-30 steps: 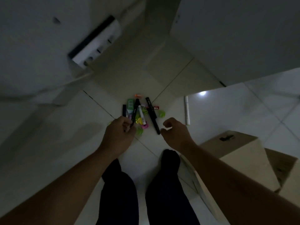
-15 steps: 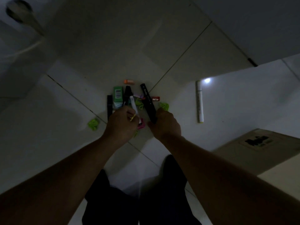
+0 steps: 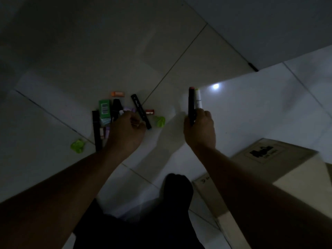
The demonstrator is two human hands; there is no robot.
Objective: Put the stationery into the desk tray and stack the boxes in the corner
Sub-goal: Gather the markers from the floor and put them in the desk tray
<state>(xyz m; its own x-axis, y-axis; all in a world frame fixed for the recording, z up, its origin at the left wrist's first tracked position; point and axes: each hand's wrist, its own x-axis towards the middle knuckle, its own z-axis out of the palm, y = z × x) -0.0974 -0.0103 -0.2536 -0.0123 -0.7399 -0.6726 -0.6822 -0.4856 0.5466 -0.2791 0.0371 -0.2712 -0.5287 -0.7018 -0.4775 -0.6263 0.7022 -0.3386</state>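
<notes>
A pile of stationery lies on the tiled floor: a green box [image 3: 104,109], an orange eraser [image 3: 117,94], a black marker with script [image 3: 141,111], a long black pen [image 3: 97,132], a red sharpener [image 3: 149,111] and green clips [image 3: 77,145]. My left hand [image 3: 125,132] sits over the pile with curled fingers, and a white pen tip [image 3: 121,111] pokes out by them. To the right, my right hand [image 3: 199,128] grips a black marker [image 3: 191,103] upright, right beside a white marker [image 3: 198,99]. No desk tray is in view.
A cardboard box [image 3: 273,155] with a black logo stands at the right, and a second box [image 3: 221,205] sits below it near my leg. A wall or cabinet base [image 3: 269,33] runs along the upper right. The scene is dim, with one light glare on the tiles.
My right hand has left the pile and moved right with a black marker, reaching the white marker. My left hand stays on the pile. The view has shifted closer.
</notes>
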